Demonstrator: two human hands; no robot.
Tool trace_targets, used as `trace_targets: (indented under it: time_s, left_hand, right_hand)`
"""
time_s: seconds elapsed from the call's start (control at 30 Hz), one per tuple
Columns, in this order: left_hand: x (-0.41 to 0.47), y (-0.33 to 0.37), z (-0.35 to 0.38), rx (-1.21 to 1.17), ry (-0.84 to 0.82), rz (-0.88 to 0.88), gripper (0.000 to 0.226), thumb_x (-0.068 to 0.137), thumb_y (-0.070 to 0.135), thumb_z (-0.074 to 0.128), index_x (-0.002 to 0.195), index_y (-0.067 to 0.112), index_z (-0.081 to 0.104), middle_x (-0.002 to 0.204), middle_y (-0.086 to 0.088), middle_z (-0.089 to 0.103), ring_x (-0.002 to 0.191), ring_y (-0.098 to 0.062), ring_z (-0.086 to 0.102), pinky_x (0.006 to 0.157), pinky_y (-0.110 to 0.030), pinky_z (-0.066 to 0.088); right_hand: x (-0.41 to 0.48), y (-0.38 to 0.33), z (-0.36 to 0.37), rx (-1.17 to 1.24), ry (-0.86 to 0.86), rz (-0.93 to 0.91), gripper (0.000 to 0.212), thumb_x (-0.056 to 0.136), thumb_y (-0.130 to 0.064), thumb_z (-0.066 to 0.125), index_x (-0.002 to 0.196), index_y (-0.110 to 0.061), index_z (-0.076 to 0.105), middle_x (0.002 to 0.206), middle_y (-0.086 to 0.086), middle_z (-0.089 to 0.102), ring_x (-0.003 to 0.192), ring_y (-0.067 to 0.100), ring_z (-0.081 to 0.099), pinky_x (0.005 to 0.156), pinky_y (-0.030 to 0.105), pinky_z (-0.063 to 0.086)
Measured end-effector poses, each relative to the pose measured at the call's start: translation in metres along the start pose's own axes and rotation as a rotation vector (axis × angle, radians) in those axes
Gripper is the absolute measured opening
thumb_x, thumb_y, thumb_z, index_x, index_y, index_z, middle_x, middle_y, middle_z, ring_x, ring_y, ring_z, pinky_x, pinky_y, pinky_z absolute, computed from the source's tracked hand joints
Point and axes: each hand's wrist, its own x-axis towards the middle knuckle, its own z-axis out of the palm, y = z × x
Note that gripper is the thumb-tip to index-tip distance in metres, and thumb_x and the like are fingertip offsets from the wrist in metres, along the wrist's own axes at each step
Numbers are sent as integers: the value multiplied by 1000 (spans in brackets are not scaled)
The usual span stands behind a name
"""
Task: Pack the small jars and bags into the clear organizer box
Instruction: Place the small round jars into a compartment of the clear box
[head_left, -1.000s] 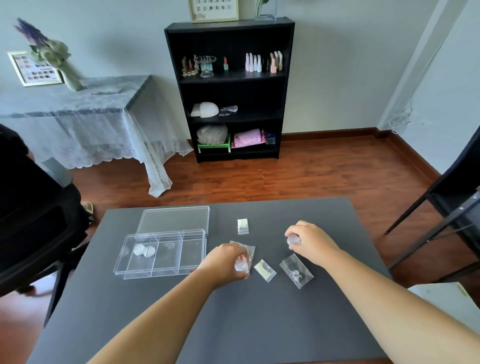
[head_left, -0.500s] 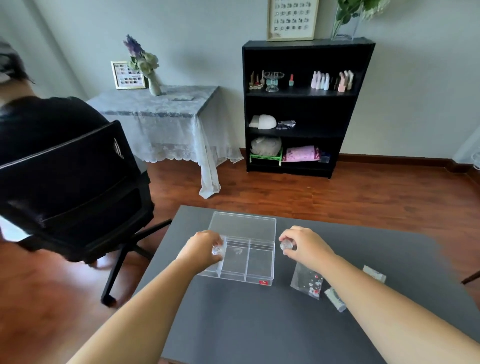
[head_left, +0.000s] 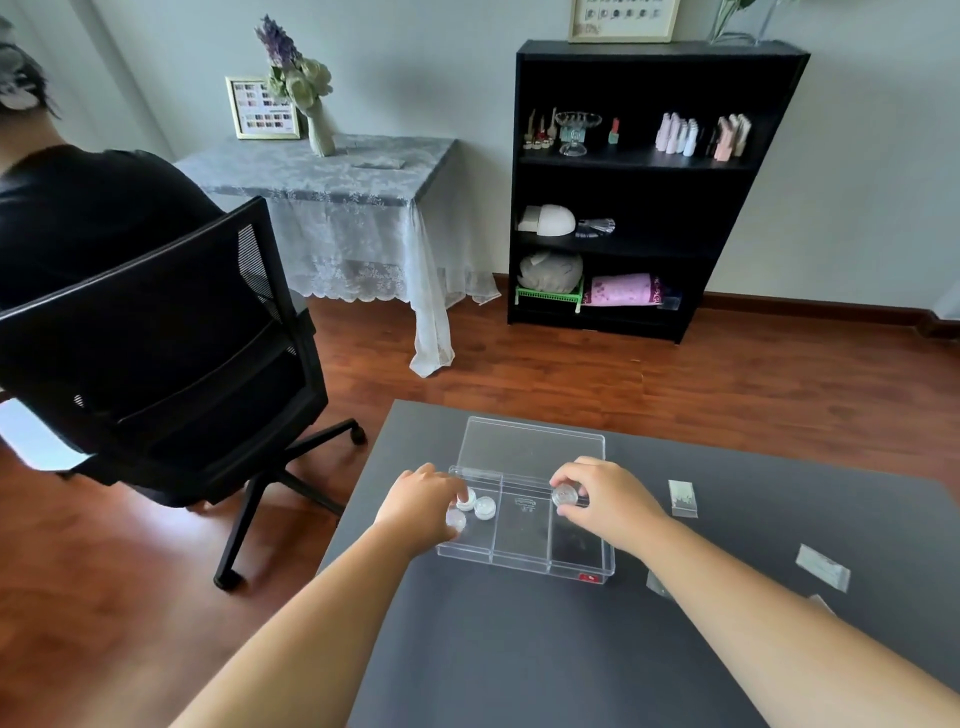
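Observation:
The clear organizer box (head_left: 522, 558) lies on the dark table with its lid (head_left: 535, 441) folded open behind it. Two small jars (head_left: 485, 507) rest in its left compartment. My left hand (head_left: 421, 504) reaches into that compartment, its fingers closed around a third small jar (head_left: 456, 518) low in the box. My right hand (head_left: 610, 501) pinches another clear jar (head_left: 565, 494) above the back of the right compartment. The middle and right compartments hold nothing. Small bags lie to the right: one (head_left: 682, 498) near the hand, one (head_left: 823, 566) farther out, and one (head_left: 655, 584) half hidden by my forearm.
The table's left edge (head_left: 363, 493) runs close beside the box, with wooden floor beyond. A black office chair (head_left: 171, 364) with a person in black seated in it stands at the left. A black shelf (head_left: 649, 192) and a cloth-covered table (head_left: 332, 208) stand against the far wall.
My view has swung left. Both hands carried jars from the bags over to the box. The left hand has dropped into the left compartment, and the right hand now hovers over the right one.

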Motion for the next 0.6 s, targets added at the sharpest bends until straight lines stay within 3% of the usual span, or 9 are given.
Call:
trace_targets:
  time_s: [0.23,0.33,0.43,0.6]
  left_hand:
    - [-2,-13,-8,-87,114,33,39,75,39,69,111,30,58,112,10,61,109,-15,51,87,-28,39]
    - [-6,-24,-10,-105,100,9,69,70,58,68,128,31,45,130,9,51,121,-16,46,98,-34,39]
    - [-10,-33,-9,-114,-79,-13,106,59,71,69,145,31,22,152,9,31,137,-18,32,110,-41,30]
    - [-8,-41,2,-105,-147,8,118,57,71,73,149,36,8,159,11,16,144,-17,21,114,-44,22]
  right_hand:
    - [18,-27,6,34,-3,-53,22,81,-27,67,103,-29,65,91,-16,56,82,8,50,70,23,38]
    - [27,-46,10,14,-19,-96,24,81,-29,67,104,-29,65,92,-13,58,83,9,49,70,23,36]
    - [34,-64,18,-28,-64,-135,26,79,-32,66,105,-28,65,102,-8,66,86,13,54,72,24,38]
    - [41,-78,38,-173,-147,-183,31,79,-36,66,109,-28,65,112,-7,69,105,18,59,94,34,39]
